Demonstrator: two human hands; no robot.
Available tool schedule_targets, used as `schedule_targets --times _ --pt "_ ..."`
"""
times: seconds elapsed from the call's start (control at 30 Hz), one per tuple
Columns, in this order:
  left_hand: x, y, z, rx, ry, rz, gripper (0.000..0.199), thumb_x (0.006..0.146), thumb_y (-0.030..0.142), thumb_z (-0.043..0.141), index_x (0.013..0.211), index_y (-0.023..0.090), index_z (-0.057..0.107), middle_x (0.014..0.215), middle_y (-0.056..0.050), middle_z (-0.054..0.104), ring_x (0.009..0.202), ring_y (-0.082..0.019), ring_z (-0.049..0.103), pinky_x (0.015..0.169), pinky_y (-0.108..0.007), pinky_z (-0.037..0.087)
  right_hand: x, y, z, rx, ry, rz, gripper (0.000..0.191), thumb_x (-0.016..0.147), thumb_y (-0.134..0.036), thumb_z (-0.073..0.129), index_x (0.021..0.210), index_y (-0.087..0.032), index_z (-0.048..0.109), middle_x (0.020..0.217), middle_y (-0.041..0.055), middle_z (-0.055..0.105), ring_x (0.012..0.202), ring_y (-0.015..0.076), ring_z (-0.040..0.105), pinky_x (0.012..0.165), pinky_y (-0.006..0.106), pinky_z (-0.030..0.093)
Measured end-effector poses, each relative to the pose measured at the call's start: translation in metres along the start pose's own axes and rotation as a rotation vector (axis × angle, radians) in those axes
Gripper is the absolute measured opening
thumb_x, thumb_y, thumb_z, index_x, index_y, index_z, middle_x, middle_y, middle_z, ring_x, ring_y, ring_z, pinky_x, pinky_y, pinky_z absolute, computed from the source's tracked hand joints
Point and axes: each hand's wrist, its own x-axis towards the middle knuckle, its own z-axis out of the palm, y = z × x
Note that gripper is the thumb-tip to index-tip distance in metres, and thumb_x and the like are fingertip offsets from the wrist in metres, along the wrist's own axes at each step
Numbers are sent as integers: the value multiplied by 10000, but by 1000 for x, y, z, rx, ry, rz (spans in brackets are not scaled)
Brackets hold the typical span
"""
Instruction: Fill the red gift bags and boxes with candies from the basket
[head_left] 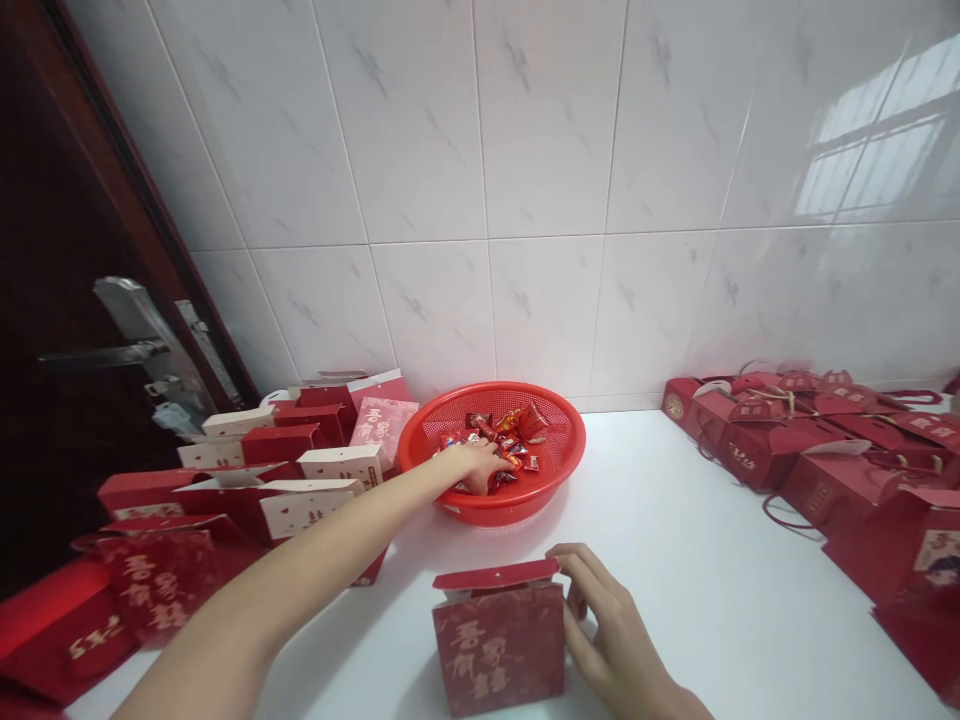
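A round red plastic basket (566, 455) stands near the wall with several small candies (531, 420) in shiny red wrappers inside. My left hand (480, 465) reaches over the basket's near left side, its fingers down among the candies; what they hold, if anything, is hidden. At the front of the white table (637, 500) stands a dark red paper box (499, 645) with gold characters and a raised flap on top. My right hand (604, 625) grips this box by its right edge, the thumb at the near side and the fingers bent behind.
Upright red and white paper boxes (289, 440) crowd the left side, below a dark door with a metal handle (139, 345). More red boxes (765, 450), several with cord handles, lie along the right. A tiled wall (540, 150) rises behind the table.
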Motion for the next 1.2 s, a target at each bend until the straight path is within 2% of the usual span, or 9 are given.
schedule_targets --times 0.07,0.13,0.27,0.4,0.5,0.67,0.93,1.2 --pt "4 6 0 63 29 -5 885 577 223 748 1417 361 507 1517 -148 439 1393 -450 363 1027 -606 412 0 1 0 8 -8 9 265 950 -115 354 1092 -227 547 1071 69 592 608 98 564 569 231 491" --pt "9 11 -2 103 49 4 778 608 253 746 1364 313 572 1443 -170 519 1327 -447 450 987 -594 451 0 1 0 12 -10 16 265 946 -115 354 1083 -222 554 1063 69 596 613 101 566 576 231 495" --pt "20 16 -4 96 108 28 440 667 267 732 1102 202 733 1176 -186 691 1114 -406 625 927 -516 505 1 1 0 11 0 16 262 939 -109 362 1066 -214 566 1040 68 601 611 98 568 571 223 495" --pt "26 7 -4 21 188 19 216 790 216 603 934 149 750 1001 -184 736 944 -336 689 843 -417 527 3 -2 0 32 6 14 264 936 -100 367 1055 -211 575 1034 77 602 619 103 569 561 221 501" --pt "26 -8 -4 -85 261 19 238 849 196 503 879 143 733 905 -144 743 849 -269 688 792 -338 509 3 -4 0 55 6 18 268 938 -106 361 1051 -213 579 1034 82 595 658 115 583 569 222 508" --pt "22 -35 -5 -311 345 48 311 882 293 436 959 167 709 878 -23 722 833 -188 642 722 -244 462 1 -4 0 67 -5 26 259 949 -120 355 1045 -211 577 1031 83 591 667 117 585 572 224 504" --pt "15 -51 -3 -527 380 118 338 820 391 495 930 148 703 908 -32 697 840 -192 613 731 -254 450 0 -1 -1 14 -2 40 265 946 -112 353 1064 -221 564 1046 60 596 600 96 568 578 234 498" --pt "6 -54 5 -602 423 158 341 812 373 512 962 116 679 944 -49 699 907 -200 616 808 -262 465 0 4 0 -7 -3 54 258 947 -119 358 1063 -216 567 1038 62 601 600 101 581 576 241 499"
